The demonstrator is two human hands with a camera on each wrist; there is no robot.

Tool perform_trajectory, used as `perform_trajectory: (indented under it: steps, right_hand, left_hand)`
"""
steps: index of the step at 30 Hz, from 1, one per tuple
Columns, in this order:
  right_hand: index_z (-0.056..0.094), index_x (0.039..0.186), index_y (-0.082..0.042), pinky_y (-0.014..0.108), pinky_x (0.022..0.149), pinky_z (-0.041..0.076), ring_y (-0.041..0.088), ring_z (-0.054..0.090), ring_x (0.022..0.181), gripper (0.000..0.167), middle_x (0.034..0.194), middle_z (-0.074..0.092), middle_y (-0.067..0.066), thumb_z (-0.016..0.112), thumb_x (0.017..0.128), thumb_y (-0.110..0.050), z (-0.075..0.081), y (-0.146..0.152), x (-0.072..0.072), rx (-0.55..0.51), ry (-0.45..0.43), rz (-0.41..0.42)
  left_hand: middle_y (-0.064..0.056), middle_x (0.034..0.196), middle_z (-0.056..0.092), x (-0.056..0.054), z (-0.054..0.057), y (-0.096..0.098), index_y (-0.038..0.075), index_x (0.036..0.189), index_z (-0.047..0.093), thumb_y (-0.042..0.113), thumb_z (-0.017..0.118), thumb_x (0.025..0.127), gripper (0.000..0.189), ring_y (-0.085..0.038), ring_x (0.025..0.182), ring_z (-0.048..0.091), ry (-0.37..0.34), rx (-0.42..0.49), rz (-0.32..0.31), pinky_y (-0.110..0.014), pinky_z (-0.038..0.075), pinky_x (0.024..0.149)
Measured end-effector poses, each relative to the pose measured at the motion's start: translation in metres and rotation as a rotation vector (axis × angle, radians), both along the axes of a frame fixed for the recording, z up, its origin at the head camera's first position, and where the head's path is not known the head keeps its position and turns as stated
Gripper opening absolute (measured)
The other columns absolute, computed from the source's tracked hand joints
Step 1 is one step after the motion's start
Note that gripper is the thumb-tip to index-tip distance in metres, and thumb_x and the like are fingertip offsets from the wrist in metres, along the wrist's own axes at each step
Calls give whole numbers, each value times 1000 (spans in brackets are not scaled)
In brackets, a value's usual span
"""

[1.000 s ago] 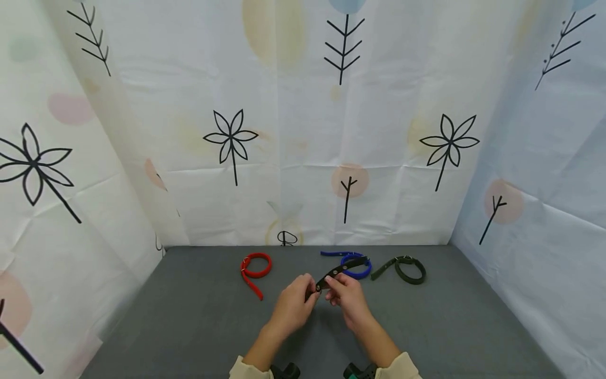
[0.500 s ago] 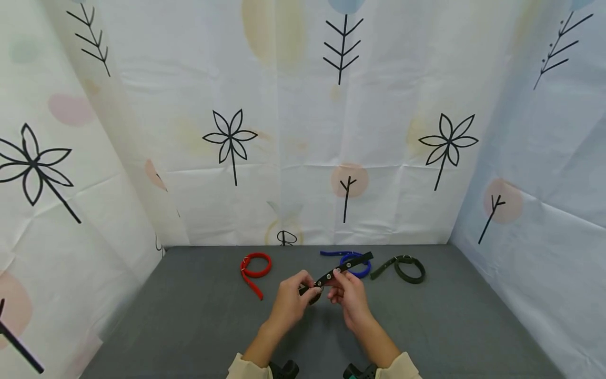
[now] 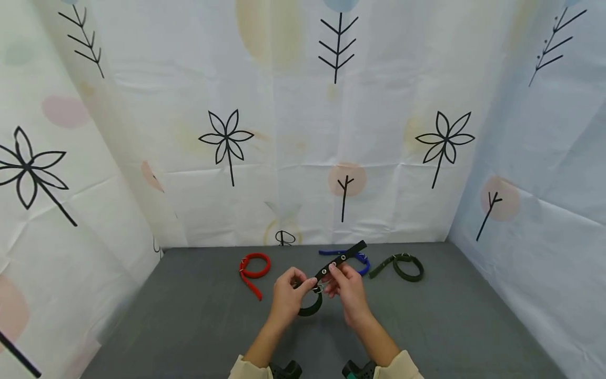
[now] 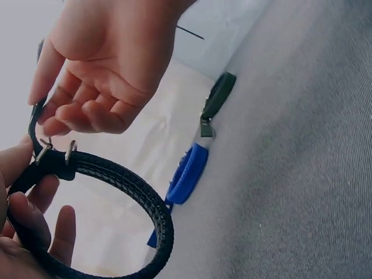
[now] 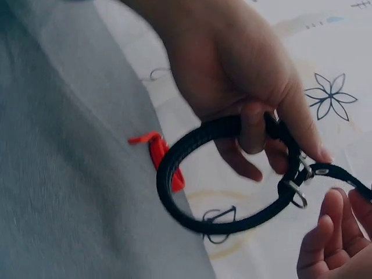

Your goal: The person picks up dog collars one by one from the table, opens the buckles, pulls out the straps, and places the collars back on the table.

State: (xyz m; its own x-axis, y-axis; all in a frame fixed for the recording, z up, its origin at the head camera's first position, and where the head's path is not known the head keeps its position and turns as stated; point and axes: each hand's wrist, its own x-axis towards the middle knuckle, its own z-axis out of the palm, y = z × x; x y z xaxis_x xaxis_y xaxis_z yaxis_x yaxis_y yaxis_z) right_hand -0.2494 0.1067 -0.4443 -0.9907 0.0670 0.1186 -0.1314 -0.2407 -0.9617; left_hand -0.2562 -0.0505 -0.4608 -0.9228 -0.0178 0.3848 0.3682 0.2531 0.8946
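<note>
Between the hands is a black dog collar (image 4: pixel 165 232), fastened into a loop, with a metal buckle (image 4: pixel 43 154) and a D-ring (image 4: pixel 71 152). My left hand (image 3: pixel 286 295) grips the loop beside the buckle, thumb on the strap. My right hand (image 3: pixel 349 292) pinches the free strap end (image 3: pixel 347 252) between thumb and fingers. That end, with a row of metal eyelets, points up and to the right past the right hand. The round part of the loop hangs below the left fingers, raised over the table.
On the grey table (image 3: pixel 189 316) lie a red collar (image 3: pixel 251 286) to the left, a blue collar (image 3: pixel 365 266) behind the right hand, partly covered, and a green collar (image 3: pixel 412 278) at right. A patterned white cloth (image 3: pixel 293 105) stands behind.
The hands have lifted slightly and tilted the black collar, so its loop now shows below the left hand. The right hand slid along the strap, whose free end rose.
</note>
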Motion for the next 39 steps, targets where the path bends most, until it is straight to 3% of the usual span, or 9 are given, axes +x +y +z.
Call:
perform_trajectory:
  steps: [5,9,14,19,26,33,39]
  right_hand:
    - [62,99,5,27,52,46,17,55,57,19,86,63,15,62,96,-14,-1,-1,1,208,117,-25]
    - [63,113,3,29,53,49,17,55,55,23,100,64,15,64,95,-12,-3,0,5,324,132,100]
    - [56,123,7,29,53,50,13,54,54,32,106,66,24,59,98,-13,-6,3,7,319,116,296]
    - [53,126,10,26,55,47,12,53,57,34,103,64,29,56,99,-10,-5,7,5,277,125,405]
    - [57,120,10,24,54,42,10,49,57,32,89,60,13,55,101,-16,-5,6,7,289,108,392]
    - [64,96,10,22,50,36,8,40,50,31,72,54,8,57,100,-20,-5,2,7,306,106,307]
    - [58,81,12,22,46,30,7,33,44,35,58,43,1,58,99,-18,-5,2,8,304,72,298]
  left_hand:
    - [-1,67,58,-2,4,-4,2,79,59,16,79,83,25,-9,54,44,-107,153,-23,-22,35,49]
    - [-5,71,63,-2,7,-7,-2,84,58,12,75,86,23,-10,51,44,-197,282,-54,-22,35,46]
    - [-6,74,66,-2,10,-9,0,85,57,15,74,88,22,-12,54,47,-231,322,-74,-22,35,48]
    - [-5,73,65,-1,11,-11,2,84,57,19,76,86,25,-12,56,51,-226,355,-63,-22,36,50]
    - [-6,72,66,-1,12,-12,2,83,56,17,77,85,25,-12,53,47,-220,379,-74,-21,34,48]
    - [-8,70,66,1,15,-9,-2,83,55,10,74,87,23,-9,46,39,-156,461,-107,-19,31,44]
    - [-8,71,66,2,14,-10,-3,84,55,10,74,87,23,-8,46,39,-140,450,-113,-19,32,44]
